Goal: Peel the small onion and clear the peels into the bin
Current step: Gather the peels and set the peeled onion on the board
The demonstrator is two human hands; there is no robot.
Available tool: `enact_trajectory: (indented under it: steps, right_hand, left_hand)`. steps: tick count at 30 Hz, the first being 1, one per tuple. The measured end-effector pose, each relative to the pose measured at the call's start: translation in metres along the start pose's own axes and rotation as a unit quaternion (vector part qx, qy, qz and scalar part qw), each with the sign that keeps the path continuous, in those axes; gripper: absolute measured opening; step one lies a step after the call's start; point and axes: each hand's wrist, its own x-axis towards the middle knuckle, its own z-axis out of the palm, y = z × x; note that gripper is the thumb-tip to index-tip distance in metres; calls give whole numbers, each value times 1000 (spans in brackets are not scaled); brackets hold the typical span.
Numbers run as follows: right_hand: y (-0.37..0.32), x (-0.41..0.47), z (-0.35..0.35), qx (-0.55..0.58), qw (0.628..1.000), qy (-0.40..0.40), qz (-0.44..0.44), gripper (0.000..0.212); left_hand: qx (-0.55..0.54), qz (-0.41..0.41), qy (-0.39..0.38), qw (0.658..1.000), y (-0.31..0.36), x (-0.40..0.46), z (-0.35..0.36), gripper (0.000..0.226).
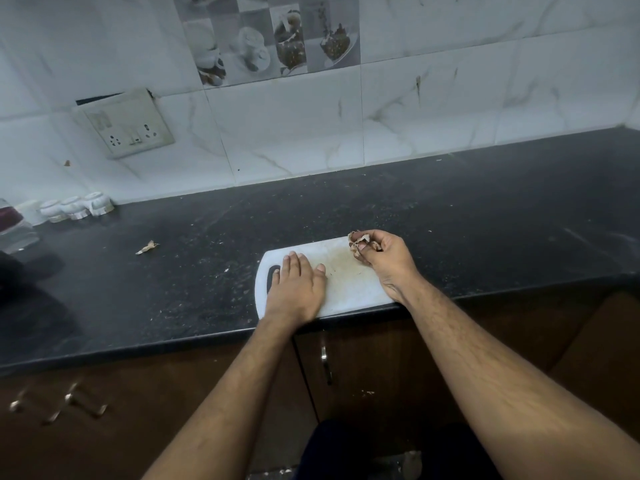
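on the white cutting board (346, 289) your left hand (294, 289) lies flat with straight fingers, holding nothing — likely to keep the board from sliding. your right hand (377, 252) pinches a bunch of dry onion peels (356, 242) at the board's far corner, bunched up to carry. one stray peel (147, 247) sits on the dark counter (485, 220), well apart — you can't see the onion or bin.
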Motion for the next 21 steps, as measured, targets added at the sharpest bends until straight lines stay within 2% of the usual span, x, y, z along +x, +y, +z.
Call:
enact_trajectory:
  steps: [4,6,8,10,12,13,14,15,17,19,21]
  right_hand:
    - [0,0,0,2,1000,-2,-1,19]
    - [1,1,0,5,1000,-6,-6,21]
    - [1,1,-1,7,1000,-6,-9,23]
    - [1,1,-1,11,1000,-3,-6,24]
    - [0,1,0,15,1000,-1,0,25]
    - [0,0,0,17,1000,0,3,25]
    - [0,1,0,17,1000,1,5,25]
    - [0,1,0,14,1000,1,8,25]
    - [-1,1,-1,6,1000,2,9,24]
    - [-2,1,0,5,1000,2,6,23]
    - [-2,0,1,9,1000,4,-1,23]
  left_hand:
    - [3,-48,14,999,30,6,10,70]
    - [-51,-46,26,997,48,9,14,68]
    - [-159,-42,37,986,67,6,9,65]
    - [-308,-51,41,949,75,10,4,65]
    - [-441,-97,41,891,68,19,-1,81]
    - [-483,-122,51,865,59,22,-2,93]
    - [-509,-130,69,848,51,20,-7,94]
    - [-508,-130,99,846,46,14,-12,86]
    - [-427,-115,132,887,30,8,-13,67]
    - [-289,-98,99,947,19,4,-8,57]
    - [-252,-98,82,959,18,7,6,57]
